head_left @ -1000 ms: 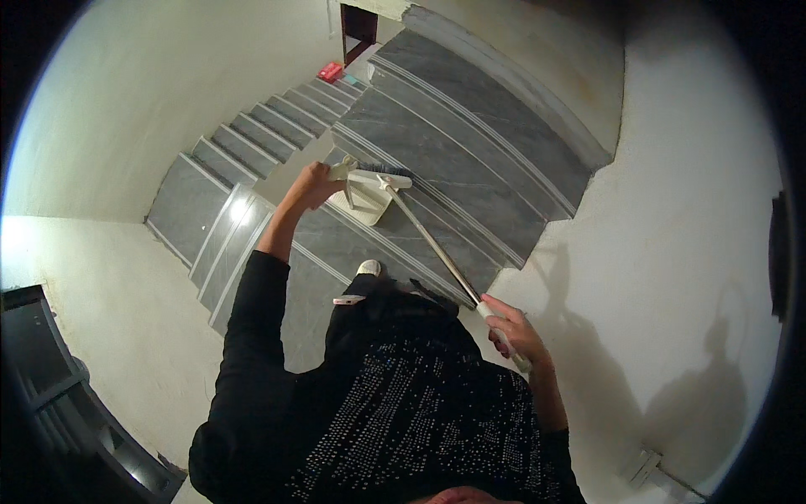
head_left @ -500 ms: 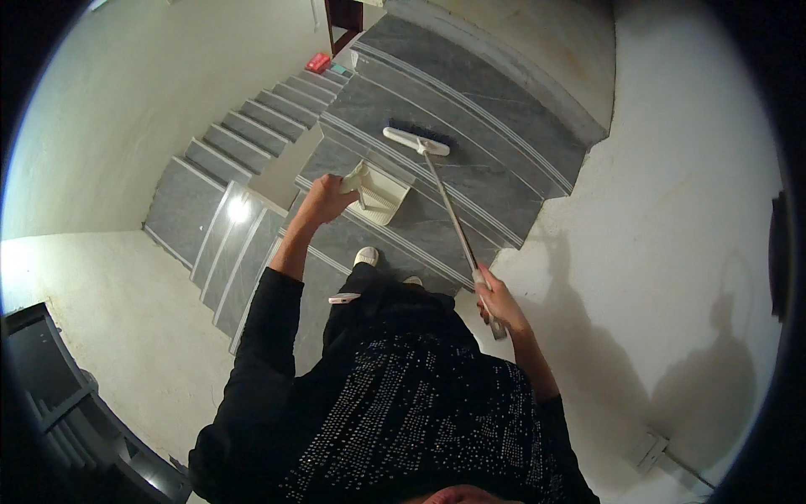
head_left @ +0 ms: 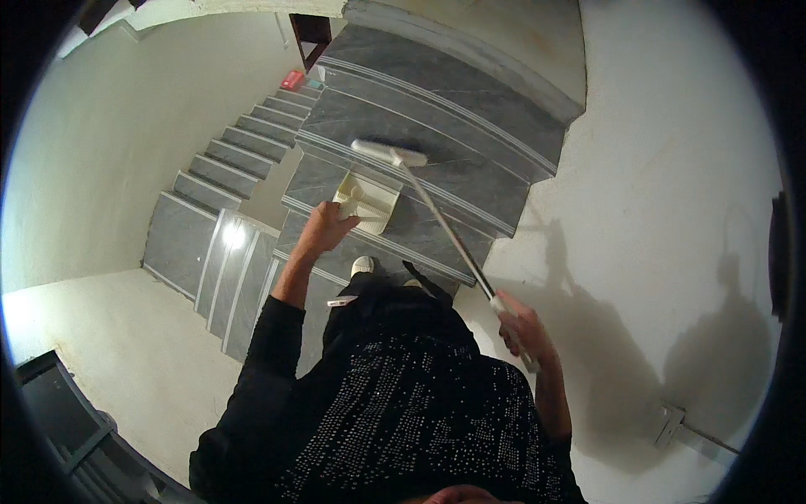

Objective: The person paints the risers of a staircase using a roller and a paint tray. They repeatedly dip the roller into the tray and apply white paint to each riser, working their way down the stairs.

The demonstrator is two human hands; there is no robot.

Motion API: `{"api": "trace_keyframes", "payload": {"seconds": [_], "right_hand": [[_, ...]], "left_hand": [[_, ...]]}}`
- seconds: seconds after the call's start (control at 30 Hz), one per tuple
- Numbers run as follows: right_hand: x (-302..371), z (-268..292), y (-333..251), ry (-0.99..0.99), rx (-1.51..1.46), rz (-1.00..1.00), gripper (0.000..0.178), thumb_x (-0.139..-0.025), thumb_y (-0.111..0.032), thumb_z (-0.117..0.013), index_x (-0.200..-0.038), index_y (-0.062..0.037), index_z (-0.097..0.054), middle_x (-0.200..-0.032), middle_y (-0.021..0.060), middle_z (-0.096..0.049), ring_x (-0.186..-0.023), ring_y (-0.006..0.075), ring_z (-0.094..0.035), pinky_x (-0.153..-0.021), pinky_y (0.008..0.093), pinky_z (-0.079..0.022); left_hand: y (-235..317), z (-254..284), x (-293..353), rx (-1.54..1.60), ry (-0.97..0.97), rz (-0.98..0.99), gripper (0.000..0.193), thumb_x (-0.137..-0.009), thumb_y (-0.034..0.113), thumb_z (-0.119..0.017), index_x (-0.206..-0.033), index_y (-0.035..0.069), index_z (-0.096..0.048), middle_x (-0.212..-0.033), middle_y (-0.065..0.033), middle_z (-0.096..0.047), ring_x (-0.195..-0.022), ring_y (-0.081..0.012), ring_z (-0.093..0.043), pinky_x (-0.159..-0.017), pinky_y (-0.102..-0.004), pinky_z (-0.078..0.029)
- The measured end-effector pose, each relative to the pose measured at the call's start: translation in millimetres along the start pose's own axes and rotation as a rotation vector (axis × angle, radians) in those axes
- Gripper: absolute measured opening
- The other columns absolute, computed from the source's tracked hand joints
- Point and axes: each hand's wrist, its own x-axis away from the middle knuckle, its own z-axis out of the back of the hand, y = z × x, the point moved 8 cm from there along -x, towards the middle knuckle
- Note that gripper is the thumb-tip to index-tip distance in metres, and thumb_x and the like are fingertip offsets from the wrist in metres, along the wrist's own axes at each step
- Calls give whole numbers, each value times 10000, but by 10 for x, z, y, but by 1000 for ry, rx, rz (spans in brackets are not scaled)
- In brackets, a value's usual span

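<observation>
My left hand is closed around the handle of a cream dustpan, whose ridged pan rests over a grey step in front of me. My right hand, lower and to the right, grips the end of a broom with a long metal pole. The pole slants up and left to the white broom head, which lies at the edge of the step just above the dustpan. Dark bristles show faintly along its far side.
Grey stairs with pale ridged edges rise ahead, and a narrower flight runs along the left. A white wall bounds the right side. My shoe stands on a step below the dustpan. A red object lies at the far left.
The broom head has come toward me, from further in on the step to its edge near the dustpan. My right hand has drawn back and right. The view has shifted slightly.
</observation>
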Motion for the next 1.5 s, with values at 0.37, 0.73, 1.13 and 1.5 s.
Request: {"api": "trace_keyframes", "payload": {"seconds": [0.37, 0.73, 1.13, 1.5], "right_hand": [[-648, -79, 557, 41, -5, -111, 561, -977, -245, -496, -1505, -226, -308, -629, -3, -449, -437, 105, -417, -393, 281, -402], [461, 180, 829, 96, -72, -138, 525, -970, -304, -559, -1448, -135, -425, -603, -4, -517, -426, 79, -453, -373, 253, -389], [-544, 258, 1029, 183, -160, -36, 551, -975, -323, -520, -1477, -156, -366, -621, 35, -492, -440, 109, -462, -405, 283, -415], [700, 341, 1420, 69, -199, -94, 556, -964, -292, -571, -1462, -115, -400, -599, -6, -505, -428, 83, -453, -373, 255, -406]], "left_hand": [[301, -604, 83, 137, -49, -53, 420, -774, 300, -712, -945, -80, -656, -804, -251, -670, -784, -364, -682, -695, -450, -511], [431, -1031, 106, 160, -108, -61, 361, -782, 233, -689, -1039, -19, -656, -897, -207, -693, -872, -360, -676, -750, -427, -525], [596, -1462, 255, 309, -64, -126, 301, -808, 221, -676, -953, -41, -650, -698, -115, -636, -509, -188, -601, -465, -352, -466], [788, -1911, 348, 523, -417, 84, 258, -854, 187, -647, -746, -32, -565, -504, -54, -515, -369, -149, -503, -332, -318, -373]]}}
